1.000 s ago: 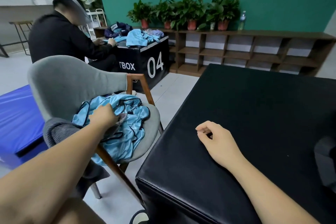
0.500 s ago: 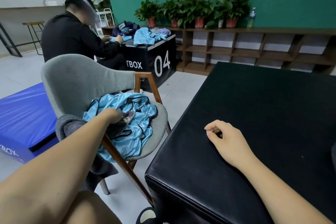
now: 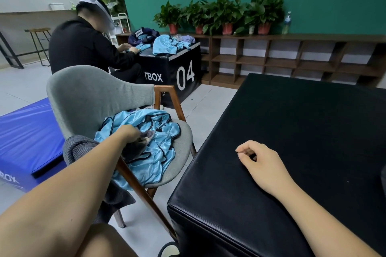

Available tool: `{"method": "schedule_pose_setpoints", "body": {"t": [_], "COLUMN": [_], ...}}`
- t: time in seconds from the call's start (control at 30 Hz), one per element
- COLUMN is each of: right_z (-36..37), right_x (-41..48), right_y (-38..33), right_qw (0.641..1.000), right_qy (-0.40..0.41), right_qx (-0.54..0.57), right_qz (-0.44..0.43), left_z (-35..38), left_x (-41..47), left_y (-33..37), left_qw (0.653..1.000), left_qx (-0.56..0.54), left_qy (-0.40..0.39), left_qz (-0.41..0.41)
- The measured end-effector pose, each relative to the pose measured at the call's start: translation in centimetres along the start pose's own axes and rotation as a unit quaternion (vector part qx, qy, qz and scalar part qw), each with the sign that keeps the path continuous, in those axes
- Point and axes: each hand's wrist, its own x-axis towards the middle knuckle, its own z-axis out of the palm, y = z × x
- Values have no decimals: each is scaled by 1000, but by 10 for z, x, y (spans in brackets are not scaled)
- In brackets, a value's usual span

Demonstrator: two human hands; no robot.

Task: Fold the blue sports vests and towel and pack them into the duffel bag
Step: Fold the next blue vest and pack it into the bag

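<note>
Gripping blue vests [image 3: 159, 153], left hand [image 3: 127, 133]

Grey chair [image 3: 94, 94], black padded box [image 3: 292, 142], blue mat [image 3: 25, 131], potted plants [image 3: 225, 12] on wooden shelf [image 3: 292, 56], seated person [image 3: 83, 48]

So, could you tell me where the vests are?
Head view, left of centre: the vests lie heaped on the chair, gripped by the left hand, beside the black box.

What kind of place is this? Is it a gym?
Probably a gym or training room: a blue padded mat, a black box marked 04, and blue sports vests heaped on a chair.
</note>
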Motion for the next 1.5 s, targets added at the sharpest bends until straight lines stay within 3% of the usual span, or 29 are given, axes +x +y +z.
{"method": "schedule_pose_setpoints", "body": {"t": [0.17,0.63,0.93,1.2,1.37,1.5], "right_z": [0,0,0,-20,-56,-101], "right_x": [0,1,5,17,16,-2], "right_y": [1,-1,-9,-58,-81,-84], "right_qw": [1000,1000,997,994,971,968], "right_qy": [-1,-4,26,20,14,31], "right_qx": [3,-3,62,105,237,242], "right_qz": [3,7,40,27,44,58], "left_z": [-10,-60,-115,-144,-156,-151], "left_x": [-4,-97,-188,-272,-297,-304], "left_y": [0,65,137,182,196,202], "left_qw": [989,919,817,710,688,688], "left_qx": [-116,-310,-466,-527,-531,-544], "left_qy": [78,108,4,-77,-82,-67], "left_qz": [46,220,341,462,487,477]}}
